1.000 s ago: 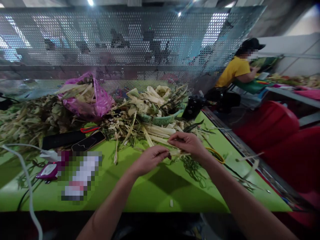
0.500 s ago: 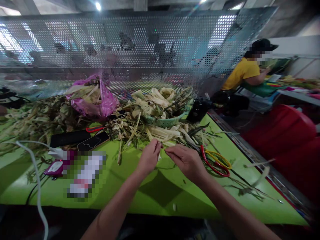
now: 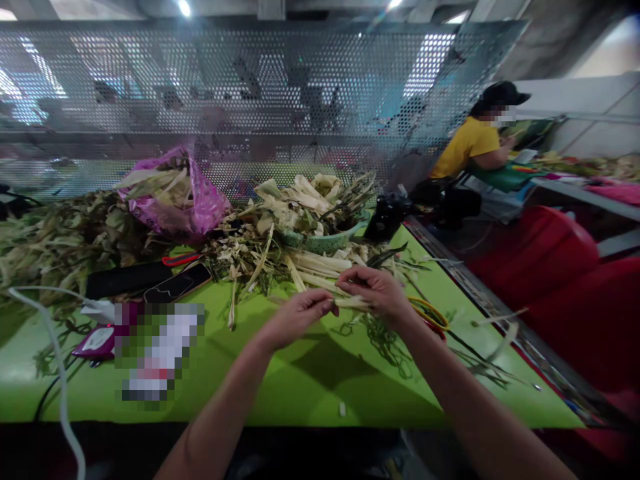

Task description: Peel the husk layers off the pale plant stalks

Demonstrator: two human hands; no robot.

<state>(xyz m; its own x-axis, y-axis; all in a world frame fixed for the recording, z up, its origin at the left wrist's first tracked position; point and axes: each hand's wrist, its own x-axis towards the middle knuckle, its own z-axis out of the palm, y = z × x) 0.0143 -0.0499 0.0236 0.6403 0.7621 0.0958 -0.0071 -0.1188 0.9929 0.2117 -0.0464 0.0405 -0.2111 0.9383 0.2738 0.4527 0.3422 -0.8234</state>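
Observation:
A short pale strip of dried husk (image 3: 353, 303) stretches between my two hands above the green tabletop. The fingertips of my left hand (image 3: 301, 316) pinch its left end. My right hand (image 3: 379, 293) is closed on the other end, with fingers curled and part of the strip hidden beneath them. Just beyond my hands lie loose pale husks (image 3: 317, 263) and a green basket (image 3: 320, 241) heaped with dry husk pieces (image 3: 313, 203). A tangle of thin green strands (image 3: 390, 343) lies under my right wrist.
Yellow and red loops (image 3: 431, 312) lie right of my right forearm. To the left are a phone (image 3: 177, 283), a red-handled tool (image 3: 181, 259), a pink bag (image 3: 207, 207) of husks and a white cable (image 3: 63, 380). A dark container (image 3: 387, 217) stands behind. A person in yellow (image 3: 467, 147) sits at right.
My right hand has risen slightly and turned; the pale strip now shows between my hands. My left hand has lowered a little. The whole view has shifted slightly.

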